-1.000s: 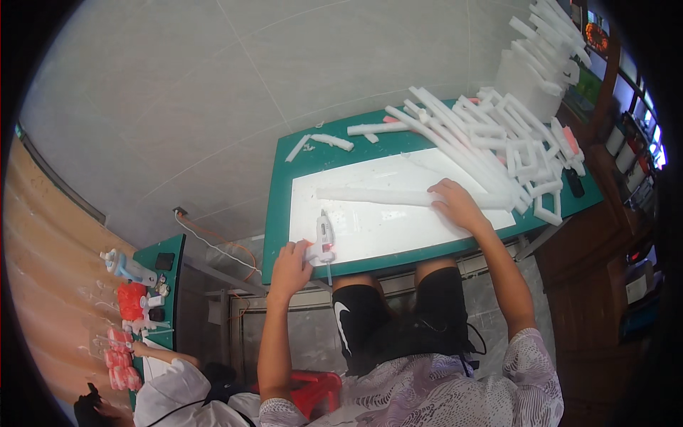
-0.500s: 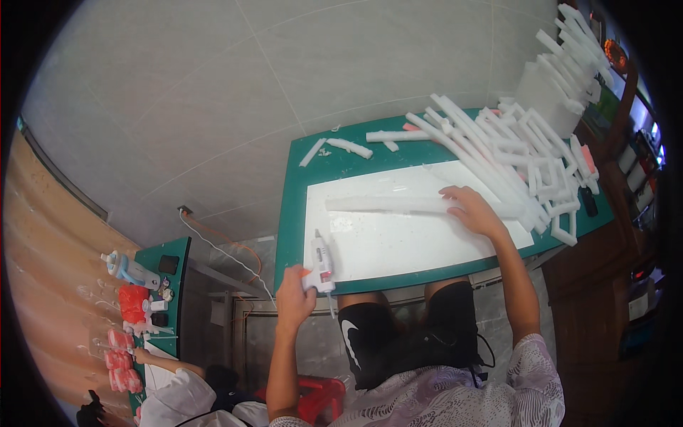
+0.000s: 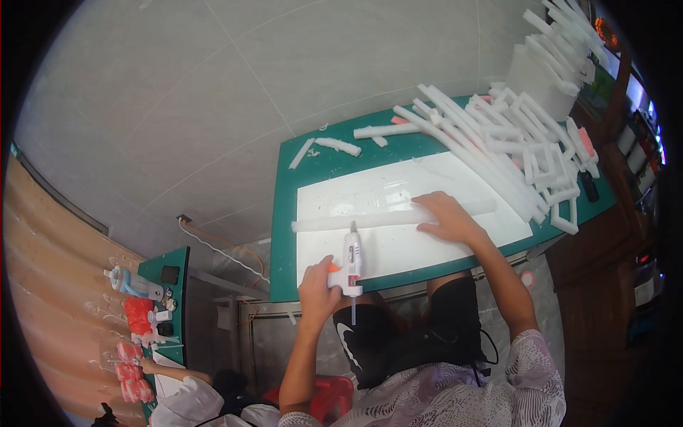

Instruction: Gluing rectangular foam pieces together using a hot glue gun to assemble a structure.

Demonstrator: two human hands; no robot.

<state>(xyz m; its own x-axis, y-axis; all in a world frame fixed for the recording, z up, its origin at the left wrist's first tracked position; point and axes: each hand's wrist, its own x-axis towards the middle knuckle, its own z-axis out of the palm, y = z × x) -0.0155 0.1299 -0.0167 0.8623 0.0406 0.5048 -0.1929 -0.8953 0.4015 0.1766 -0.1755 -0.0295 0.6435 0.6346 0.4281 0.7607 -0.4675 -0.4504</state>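
Our left hand (image 3: 318, 286), fingers clamped on the glue gun (image 3: 351, 260), has brought its nozzle to the foam strip (image 3: 384, 215); right hand (image 3: 447, 219) presses it, fingers spread flat

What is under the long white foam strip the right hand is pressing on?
The foam strip lies across a white board on the green table. The right hand covers part of the strip, and any glue beneath it cannot be seen.

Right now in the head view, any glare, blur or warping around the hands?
Head view: heavy fisheye, the green table edges bow and the corners go black; light is even daylight, with mild sheen on the white board; the glue gun in the left hand and the right hand on the foam strip look sharp.
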